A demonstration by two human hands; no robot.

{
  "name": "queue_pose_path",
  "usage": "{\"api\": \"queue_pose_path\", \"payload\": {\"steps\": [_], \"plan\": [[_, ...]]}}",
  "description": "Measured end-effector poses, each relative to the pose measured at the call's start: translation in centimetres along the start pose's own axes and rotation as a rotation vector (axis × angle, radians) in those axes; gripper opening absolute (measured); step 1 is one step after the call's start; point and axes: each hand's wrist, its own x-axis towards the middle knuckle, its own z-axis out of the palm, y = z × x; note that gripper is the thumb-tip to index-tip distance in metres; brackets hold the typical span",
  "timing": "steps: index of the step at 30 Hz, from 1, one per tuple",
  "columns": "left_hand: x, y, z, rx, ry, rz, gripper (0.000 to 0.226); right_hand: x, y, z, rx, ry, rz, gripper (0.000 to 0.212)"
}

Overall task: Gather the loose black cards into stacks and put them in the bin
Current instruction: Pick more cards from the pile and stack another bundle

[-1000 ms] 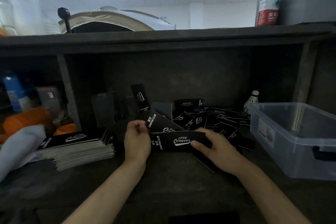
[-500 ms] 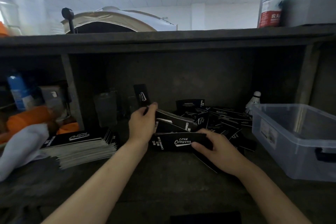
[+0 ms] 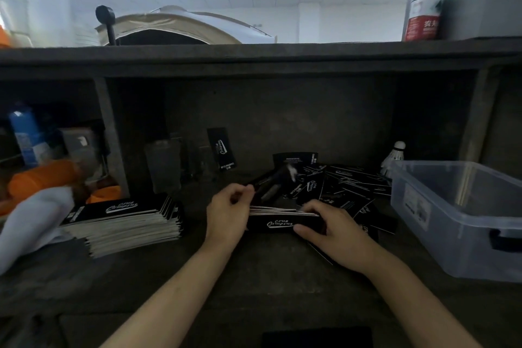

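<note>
Head view, the only one supplied: the work takes place on a dark counter surface (image 3: 254,277) set under a shelf. The left hand (image 3: 228,215) has its fingers curled and pinches the near end of a raised card (image 3: 272,181), which slants up and away toward the back wall; the card is motion-blurred, and whether it is one card or several cannot be told. The right hand (image 3: 336,232) grasps a small stack (image 3: 282,222) of black cards standing on its long edge on the counter, thumb on the printed front face and fingers over the top edge. The left hand sits just beside the left end of this stack. Behind and to the right of both hands lie the loose cards (image 3: 347,183), scattered and overlapping, reaching nearly to the bin. The clear plastic bin (image 3: 440,220) stands at the right; no cards can be made out inside it. A large finished stack (image 3: 124,220) lies flat at the left, well apart from the bin. One further card (image 3: 223,150) leans upright against the back wall. A shuttlecock (image 3: 395,154) stands just behind the bin's far corner. An orange item (image 3: 42,178) and a white cloth (image 3: 31,220) occupy the far left.
</note>
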Motion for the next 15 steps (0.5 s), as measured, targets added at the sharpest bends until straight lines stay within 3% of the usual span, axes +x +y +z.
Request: {"api": "queue_pose_path", "payload": {"steps": [3, 6, 8, 11, 15], "plan": [[-0.4, 0.6, 0.3, 0.143, -0.162, 0.118, 0.029, 0.1, 0.1, 0.0, -0.009, -0.006, 0.018, 0.016], [-0.2, 0.8, 0.1, 0.222, -0.245, 0.122, 0.038, 0.1, 0.1, -0.1, -0.007, -0.001, 0.037, 0.015], [-0.2, 0.6, 0.0, 0.145, -0.208, 0.059, 0.039, 0.1, 0.1, -0.2, 0.018, 0.007, 0.052, 0.014], [-0.4, 0.3, 0.4, -0.113, -0.120, -0.112, 0.016, 0.1, 0.0, -0.3, 0.068, 0.018, 0.089, 0.021], [-0.7, 0.3, 1.5, -0.287, -0.198, -0.191, 0.011, 0.2, -0.1, -0.4, 0.150, -0.063, 0.164, 0.043]]}}
